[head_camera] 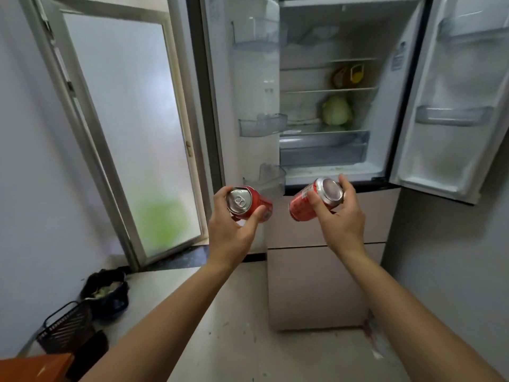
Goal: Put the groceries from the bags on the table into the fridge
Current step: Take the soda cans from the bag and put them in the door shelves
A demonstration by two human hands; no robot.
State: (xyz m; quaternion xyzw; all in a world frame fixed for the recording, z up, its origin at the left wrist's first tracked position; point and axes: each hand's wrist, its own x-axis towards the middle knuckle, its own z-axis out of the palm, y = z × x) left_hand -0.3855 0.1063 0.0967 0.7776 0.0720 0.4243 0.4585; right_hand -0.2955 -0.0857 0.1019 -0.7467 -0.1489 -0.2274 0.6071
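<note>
Nearest the camera, two bare forearms reach forward over the floor (248, 340), and each hand carries a red drinks can. The left hand (234, 230) has its fingers (257, 215) wrapped round the left can (249, 204), which lies tilted with its pull-tab top turned back toward the camera. The right hand (343, 219) grips the right can (314, 198) the same way, fingers closed around its body, the can tipped so that its plain end faces the camera. The two cans are held apart, level with the bottom edge of the fridge's open upper compartment and just in front of it. Beyond them the fridge (325, 106) stands with both doors swung wide; the lowest bin of the left door (271, 179) sits just behind the left can, and another door bin (261, 124) is higher up. Deeper inside, a cabbage (336, 110) rests on a wire shelf, a yellow item (348, 75) on the shelf above, and a clear drawer (323, 148) lies below. The step in hand looks like the carry-in: both cans are fetched and ready to stow. The next move probably calls for righting each can and lifting it to a door bin or a free stretch of shelf, setting it upright so it cannot roll.
</note>
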